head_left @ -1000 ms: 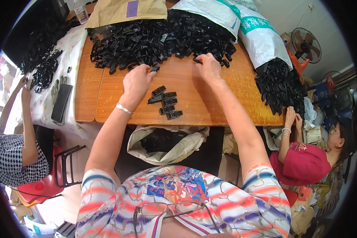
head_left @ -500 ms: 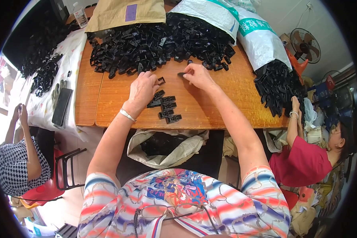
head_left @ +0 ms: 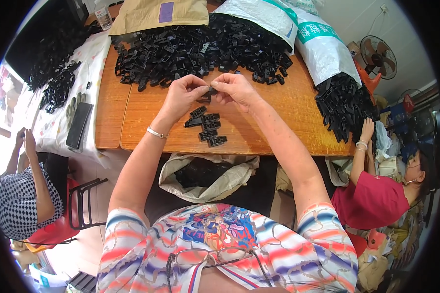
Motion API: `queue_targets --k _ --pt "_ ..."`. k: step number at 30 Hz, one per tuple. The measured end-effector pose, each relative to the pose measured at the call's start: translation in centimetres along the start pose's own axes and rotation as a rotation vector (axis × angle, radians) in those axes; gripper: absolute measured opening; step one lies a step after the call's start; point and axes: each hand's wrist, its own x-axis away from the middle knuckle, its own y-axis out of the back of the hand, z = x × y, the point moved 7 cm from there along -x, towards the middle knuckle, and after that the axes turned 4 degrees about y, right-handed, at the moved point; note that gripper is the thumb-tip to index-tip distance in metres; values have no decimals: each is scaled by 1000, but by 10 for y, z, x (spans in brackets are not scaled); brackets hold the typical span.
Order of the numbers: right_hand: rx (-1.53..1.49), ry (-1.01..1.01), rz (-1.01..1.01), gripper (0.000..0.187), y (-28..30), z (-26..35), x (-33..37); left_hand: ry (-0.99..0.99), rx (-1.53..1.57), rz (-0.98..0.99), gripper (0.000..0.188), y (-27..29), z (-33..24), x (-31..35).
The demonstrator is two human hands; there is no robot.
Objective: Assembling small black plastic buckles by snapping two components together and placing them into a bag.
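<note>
My left hand (head_left: 185, 97) and my right hand (head_left: 237, 92) meet over the middle of the wooden table, fingertips almost touching. Each is closed in a pinch, and small black plastic parts (head_left: 206, 98) show between and just below the fingers. Whether they are joined is hidden by the fingers. Nearer to me, several black rectangular plastic pieces (head_left: 209, 128) lie in a staggered little group on the tabletop. Beyond my hands spreads a large heap of loose black plastic parts (head_left: 181, 56).
A brown paper sack (head_left: 142, 17) and white sacks (head_left: 327, 53) lie at the heap's back and right. An open woven sack (head_left: 168, 178) hangs below the table's front edge. Co-workers sit at left and right, the right one's hand (head_left: 367, 129) beside another black pile (head_left: 344, 107).
My right hand has moved left and my left hand right, so the two now meet. The part in my right fingers has come to the left hand. The view has shifted slightly.
</note>
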Motion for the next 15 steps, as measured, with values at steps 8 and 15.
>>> queue_targets --k 8,15 --pt "665 655 -125 17 -24 25 19 199 89 -110 14 5 20 -2" --pt "860 690 -208 21 -27 12 14 114 -278 -184 13 24 36 -3"
